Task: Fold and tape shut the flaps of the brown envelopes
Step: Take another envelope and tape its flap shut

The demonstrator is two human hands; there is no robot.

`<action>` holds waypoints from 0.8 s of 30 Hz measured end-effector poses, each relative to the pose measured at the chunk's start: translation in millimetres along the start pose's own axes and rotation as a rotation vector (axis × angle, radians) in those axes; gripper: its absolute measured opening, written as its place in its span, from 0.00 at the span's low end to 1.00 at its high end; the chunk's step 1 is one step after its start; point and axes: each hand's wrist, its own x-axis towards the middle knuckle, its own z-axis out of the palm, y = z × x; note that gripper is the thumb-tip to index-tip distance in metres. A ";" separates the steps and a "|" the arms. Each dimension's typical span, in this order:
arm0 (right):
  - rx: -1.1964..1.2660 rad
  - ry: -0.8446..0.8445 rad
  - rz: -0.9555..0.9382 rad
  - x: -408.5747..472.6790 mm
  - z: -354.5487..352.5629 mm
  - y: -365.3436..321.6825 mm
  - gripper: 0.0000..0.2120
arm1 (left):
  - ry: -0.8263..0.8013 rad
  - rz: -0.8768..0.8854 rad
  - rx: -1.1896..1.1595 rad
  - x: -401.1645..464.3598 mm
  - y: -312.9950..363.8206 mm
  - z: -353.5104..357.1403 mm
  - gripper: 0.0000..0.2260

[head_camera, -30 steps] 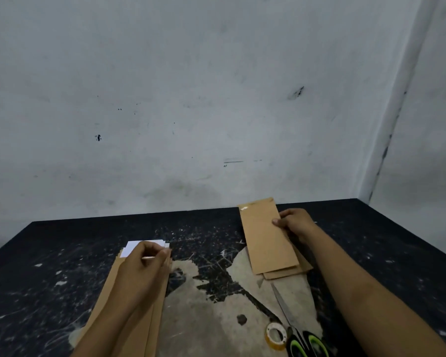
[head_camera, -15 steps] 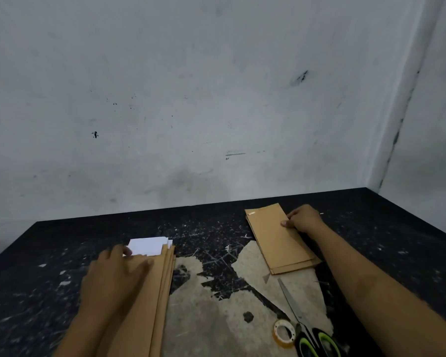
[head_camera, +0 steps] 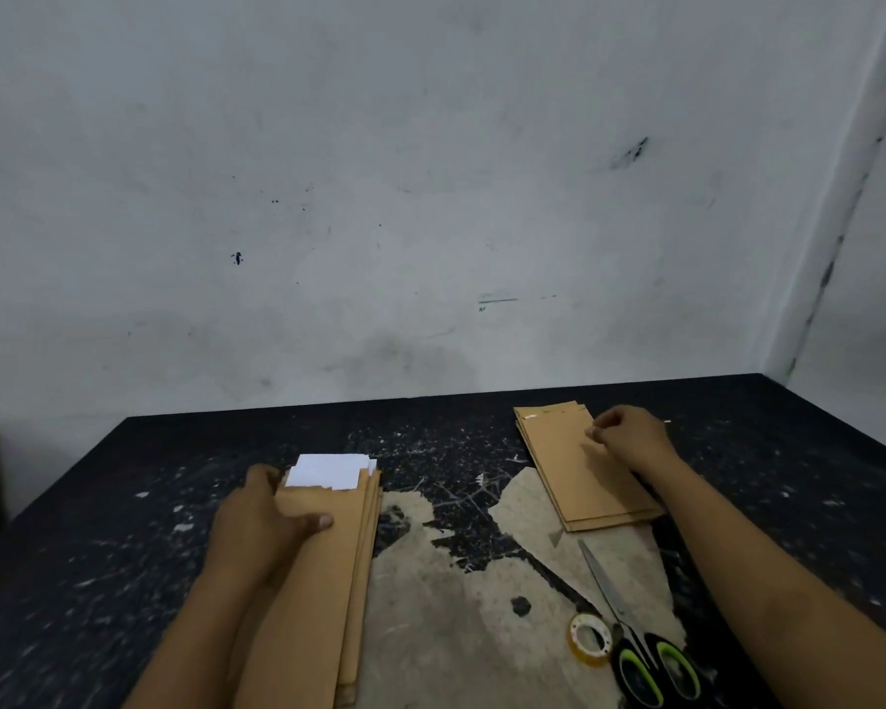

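The left hand (head_camera: pixel 262 524) lies flat on the near-left stack of unsealed envelopes (head_camera: pixel 323 580), fingers straight, thumb across the top one; white paper (head_camera: pixel 328 470) pokes out at its far end. That stack's long axis runs away from the person, open flaps farthest off. The right hand (head_camera: pixel 630 437), fingers curled and seemingly holding nothing, rests on the finished pile (head_camera: pixel 579 468) on the table (head_camera: pixel 98 529). Tape roll (head_camera: pixel 590 638) and scissors (head_camera: pixel 635 637) lie nearer the right hand.

scuffed black table (head_camera: pixel 124 529) bears two envelope stacks (head_camera: pixel 328 580) (head_camera: pixel 579 473); tape roll (head_camera: pixel 590 638); scissors (head_camera: pixel 635 642)
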 end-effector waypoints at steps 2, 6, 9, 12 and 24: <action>-0.019 -0.011 -0.074 -17.1 4.9 -6.7 0.10 | 0.043 0.013 -0.046 -0.4 -1.2 -6.1 0.41; -0.046 -0.074 -0.170 -53.0 24.3 -16.9 0.05 | 0.083 0.031 -0.076 1.9 -2.1 -9.9 0.38; -0.039 -0.154 -0.221 -82.0 42.8 -20.0 0.03 | 0.045 0.002 -0.043 1.2 -3.7 -10.5 0.38; -0.054 -0.223 -0.299 -103.4 54.0 -23.5 0.03 | 0.046 -0.034 -0.075 0.7 -5.4 -10.2 0.36; -0.165 -0.309 -0.411 -120.7 61.8 -21.5 0.03 | 0.219 0.012 -0.217 0.0 -13.5 -18.4 0.08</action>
